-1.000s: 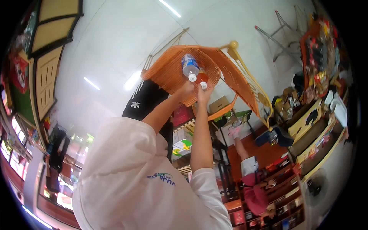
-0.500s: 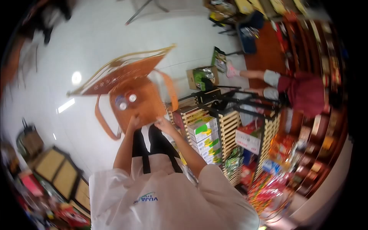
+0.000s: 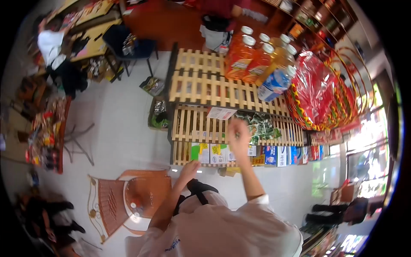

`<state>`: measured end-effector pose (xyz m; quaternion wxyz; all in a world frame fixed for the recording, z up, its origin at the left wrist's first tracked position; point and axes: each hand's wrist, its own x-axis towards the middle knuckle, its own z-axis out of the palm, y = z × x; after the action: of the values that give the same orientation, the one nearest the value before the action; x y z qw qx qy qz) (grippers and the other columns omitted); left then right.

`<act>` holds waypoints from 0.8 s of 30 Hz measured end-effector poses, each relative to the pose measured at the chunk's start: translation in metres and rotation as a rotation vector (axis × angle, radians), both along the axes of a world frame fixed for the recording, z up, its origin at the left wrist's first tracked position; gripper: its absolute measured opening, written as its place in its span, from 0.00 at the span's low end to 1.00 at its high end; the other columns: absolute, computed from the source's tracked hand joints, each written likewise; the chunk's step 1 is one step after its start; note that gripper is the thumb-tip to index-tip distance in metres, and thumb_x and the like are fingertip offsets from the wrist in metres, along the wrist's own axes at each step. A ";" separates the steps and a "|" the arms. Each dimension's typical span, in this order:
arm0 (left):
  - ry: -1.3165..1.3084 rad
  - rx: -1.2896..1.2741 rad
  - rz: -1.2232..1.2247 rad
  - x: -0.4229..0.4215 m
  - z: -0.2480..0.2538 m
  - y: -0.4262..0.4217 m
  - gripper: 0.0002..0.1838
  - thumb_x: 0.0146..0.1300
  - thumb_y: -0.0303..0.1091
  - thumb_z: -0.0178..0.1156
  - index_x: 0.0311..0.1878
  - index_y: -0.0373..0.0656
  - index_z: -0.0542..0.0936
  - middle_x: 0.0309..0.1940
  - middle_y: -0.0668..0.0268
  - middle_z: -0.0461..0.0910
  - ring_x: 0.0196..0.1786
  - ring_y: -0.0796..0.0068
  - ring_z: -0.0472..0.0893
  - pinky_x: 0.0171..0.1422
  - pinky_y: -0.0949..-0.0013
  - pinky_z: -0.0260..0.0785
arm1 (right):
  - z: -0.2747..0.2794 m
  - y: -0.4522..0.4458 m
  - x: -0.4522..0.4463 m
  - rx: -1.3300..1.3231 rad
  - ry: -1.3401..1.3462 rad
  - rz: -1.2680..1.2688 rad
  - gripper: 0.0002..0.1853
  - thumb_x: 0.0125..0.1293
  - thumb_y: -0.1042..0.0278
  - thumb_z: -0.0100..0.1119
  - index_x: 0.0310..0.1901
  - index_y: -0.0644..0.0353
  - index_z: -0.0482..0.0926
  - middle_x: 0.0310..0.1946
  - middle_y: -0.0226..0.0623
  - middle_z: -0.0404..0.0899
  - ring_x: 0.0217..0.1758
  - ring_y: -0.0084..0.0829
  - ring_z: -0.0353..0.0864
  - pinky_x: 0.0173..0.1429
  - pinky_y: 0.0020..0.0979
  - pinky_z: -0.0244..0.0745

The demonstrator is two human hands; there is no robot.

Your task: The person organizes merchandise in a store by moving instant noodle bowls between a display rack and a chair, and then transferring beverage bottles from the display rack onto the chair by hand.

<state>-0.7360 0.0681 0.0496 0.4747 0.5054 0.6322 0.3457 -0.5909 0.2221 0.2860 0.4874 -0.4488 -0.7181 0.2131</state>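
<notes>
My left hand (image 3: pixel 189 169) is at the front edge of the lower shelf, next to a row of white, green and yellow cartons (image 3: pixel 209 153). Its fingers are drawn together, and what they hold, if anything, is hidden. Over the middle shelf, slightly blurred, my right hand (image 3: pixel 238 132) looks closed. Beside it lie several dark green packets (image 3: pixel 262 128), and a white card with red print (image 3: pixel 221 113) is fixed just behind it. I cannot make out anything between its fingers.
The slatted wooden rack (image 3: pixel 195 88) carries several orange-drink bottles (image 3: pixel 240 58) and a blue-labelled pack (image 3: pixel 275 83) on top. Woven baskets (image 3: pixel 342 103) stand at the right. A wicker chair (image 3: pixel 147 192) is behind my left arm. Other people are around the room.
My view has turned from the wicker chair to the shelf rack. Both hands have left the chair's seat and are now at the shelves, the right one raised further in.
</notes>
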 end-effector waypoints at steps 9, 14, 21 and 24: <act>-0.045 0.613 -0.170 0.098 0.266 0.207 0.24 0.60 0.28 0.56 0.60 0.37 0.66 0.55 0.51 0.70 0.54 0.60 0.74 0.54 0.64 0.69 | 0.129 0.171 0.088 0.278 0.028 -0.424 0.27 0.58 0.56 0.63 0.52 0.71 0.71 0.46 0.52 0.74 0.46 0.41 0.74 0.51 0.40 0.68; -0.068 0.752 -0.082 0.127 0.280 0.247 0.43 0.55 0.26 0.59 0.69 0.32 0.44 0.68 0.43 0.48 0.69 0.47 0.57 0.67 0.61 0.59 | 0.106 0.168 0.072 0.536 0.036 -0.419 0.20 0.50 0.64 0.72 0.43 0.64 0.78 0.35 0.40 0.76 0.34 0.35 0.76 0.41 0.33 0.73; -0.147 0.768 0.100 0.091 0.252 0.162 0.46 0.53 0.28 0.62 0.69 0.31 0.43 0.66 0.42 0.51 0.69 0.48 0.56 0.70 0.60 0.54 | 0.076 0.081 0.031 0.841 -0.133 -0.113 0.22 0.37 0.65 0.79 0.34 0.62 0.79 0.26 0.36 0.75 0.26 0.29 0.75 0.30 0.28 0.71; -0.065 0.830 0.203 0.062 0.255 0.103 0.47 0.52 0.33 0.66 0.69 0.33 0.47 0.66 0.46 0.54 0.69 0.51 0.57 0.71 0.57 0.52 | 0.102 0.020 0.002 0.629 -0.013 0.020 0.22 0.36 0.67 0.79 0.33 0.63 0.78 0.27 0.37 0.77 0.26 0.28 0.75 0.31 0.26 0.71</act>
<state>-0.6744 0.1711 0.3044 0.2142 0.5776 0.4706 0.6317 -0.5888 0.2421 0.3877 0.5956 -0.2703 -0.7562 -0.0174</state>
